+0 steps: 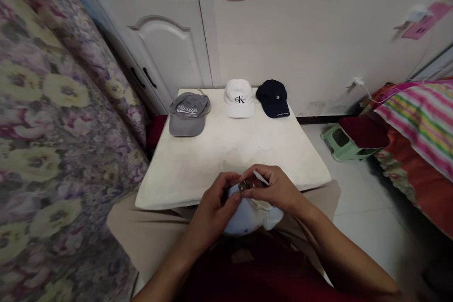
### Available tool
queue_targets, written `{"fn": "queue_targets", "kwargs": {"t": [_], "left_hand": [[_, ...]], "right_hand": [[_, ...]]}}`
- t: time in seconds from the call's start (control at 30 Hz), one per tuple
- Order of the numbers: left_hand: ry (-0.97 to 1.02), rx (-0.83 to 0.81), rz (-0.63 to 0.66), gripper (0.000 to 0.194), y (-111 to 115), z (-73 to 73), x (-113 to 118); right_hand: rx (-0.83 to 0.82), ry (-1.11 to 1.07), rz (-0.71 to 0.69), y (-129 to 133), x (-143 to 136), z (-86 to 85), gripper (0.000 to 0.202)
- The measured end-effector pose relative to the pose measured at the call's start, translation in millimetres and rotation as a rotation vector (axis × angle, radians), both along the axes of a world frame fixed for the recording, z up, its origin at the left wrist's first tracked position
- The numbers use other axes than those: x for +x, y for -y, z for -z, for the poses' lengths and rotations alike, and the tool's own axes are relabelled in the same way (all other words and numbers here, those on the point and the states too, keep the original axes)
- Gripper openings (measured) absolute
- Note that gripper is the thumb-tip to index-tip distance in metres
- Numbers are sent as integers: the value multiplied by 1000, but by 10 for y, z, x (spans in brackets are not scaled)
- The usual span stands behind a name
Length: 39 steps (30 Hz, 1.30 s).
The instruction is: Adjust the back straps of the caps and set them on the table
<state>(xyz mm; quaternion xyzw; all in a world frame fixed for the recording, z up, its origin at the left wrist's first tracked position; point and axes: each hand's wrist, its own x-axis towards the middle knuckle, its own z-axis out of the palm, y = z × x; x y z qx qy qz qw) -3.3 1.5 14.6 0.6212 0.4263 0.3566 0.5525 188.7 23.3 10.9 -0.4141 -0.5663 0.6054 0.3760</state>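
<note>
A light blue cap (244, 219) rests in my lap at the near edge of the table. My left hand (221, 200) is closed at the cap's strap, its thumb against a small dark metal buckle (243, 186). From the other side my right hand (274, 186) pinches the strap by the same buckle, thumb and fingers pressed together. Part of the strap is hidden behind my fingers. Farther back on the table lie a grey cap (188, 114), a white cap (239, 99) with black letters and a navy cap (273, 98).
The cream-covered table (226, 146) stands against a wall. A floral curtain (53, 151) hangs at the left beside a white cabinet (155, 33). To the right are a green stool (334, 139) with a red top and a bed with a striped cover (424, 118).
</note>
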Motion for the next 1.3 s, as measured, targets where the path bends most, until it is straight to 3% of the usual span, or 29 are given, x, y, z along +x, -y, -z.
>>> {"fn": "queue_targets", "kwargs": {"t": [0.23, 0.43, 0.53, 0.63, 0.77, 0.93, 1.13, 1.3], "left_hand": [[-147, 84, -150, 12, 44, 129, -20], [-65, 125, -71, 16, 31, 49, 6], [-29, 105, -128, 20, -18, 46, 10], [67, -21, -155, 21, -46, 83, -4], [340, -224, -115, 20, -63, 134, -66], [589, -319, -151, 20, -140, 158, -187], [654, -333, -187, 17, -220, 183, -367], [653, -372, -120, 14, -172, 233, -386]], "right_hand": [[4, 119, 54, 13, -76, 1, 18], [186, 306, 95, 31, -171, -16, 9], [213, 361, 90, 28, -203, -50, 10], [126, 251, 37, 22, -170, -81, 21], [-47, 11, -85, 7, -73, -44, 29], [-209, -339, -66, -31, -78, 71, 41], [-308, -331, -93, -76, -118, 43, 34], [-230, -276, -127, -92, -137, -49, 35]]}}
